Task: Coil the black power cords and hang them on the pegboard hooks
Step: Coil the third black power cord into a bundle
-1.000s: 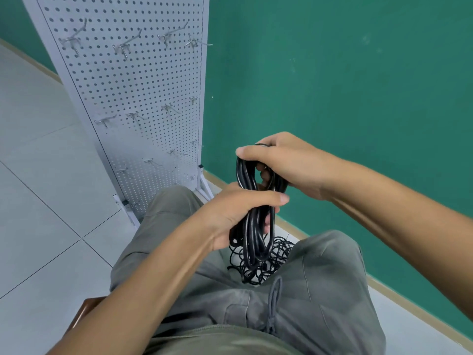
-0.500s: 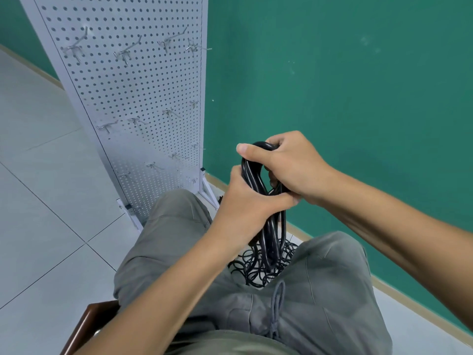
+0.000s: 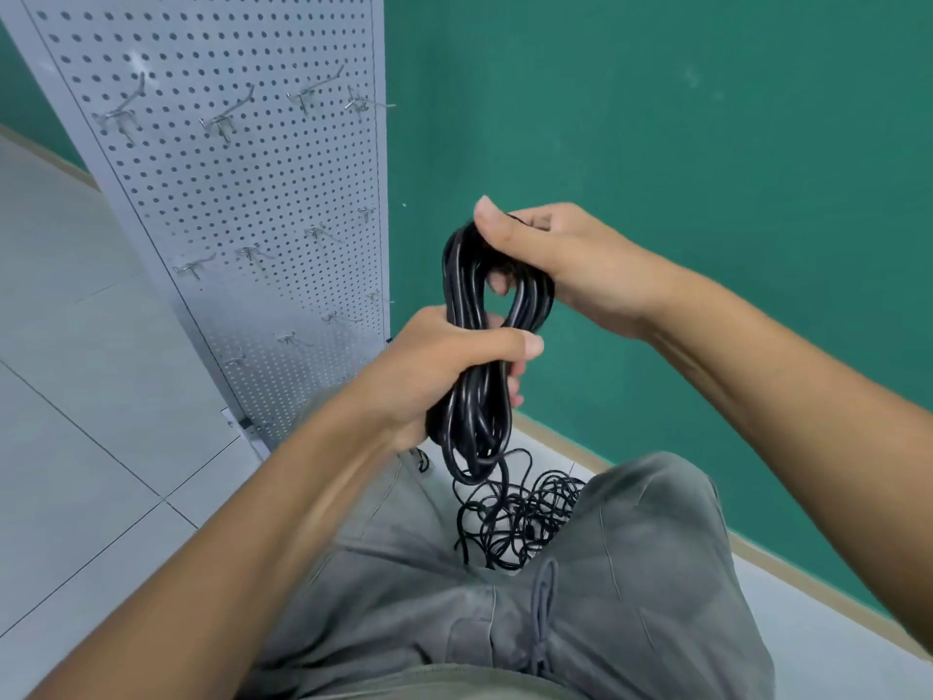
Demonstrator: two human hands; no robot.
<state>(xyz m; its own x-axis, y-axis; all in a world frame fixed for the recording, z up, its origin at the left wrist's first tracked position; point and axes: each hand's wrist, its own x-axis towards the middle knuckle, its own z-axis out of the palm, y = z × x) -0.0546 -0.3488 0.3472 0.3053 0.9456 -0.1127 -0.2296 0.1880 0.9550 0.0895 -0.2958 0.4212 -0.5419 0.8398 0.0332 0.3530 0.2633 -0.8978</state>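
Green wall (image 3: 681,144) fills everything beyond and to the right of my hands, with pale floor tiles (image 3: 75,396) spreading out to the left and my grey trousers (image 3: 606,573) below them. Up and left of my hands stands the grey pegboard (image 3: 227,169), its metal hooks (image 3: 219,123) all bare. Since a moment ago I've raised the bundle a little and the loop at its top has opened out, so I judge the coiling is nearly finished and hanging comes soon. My right hand (image 3: 560,260) pinches the top of the coiled cord (image 3: 472,386), thumb over the loop; my left hand (image 3: 444,366) is wrapped tight round its middle, just below the right. Under both hands, a loose tangle of cords (image 3: 520,517) lies on the floor between my knees, not yet coiled.
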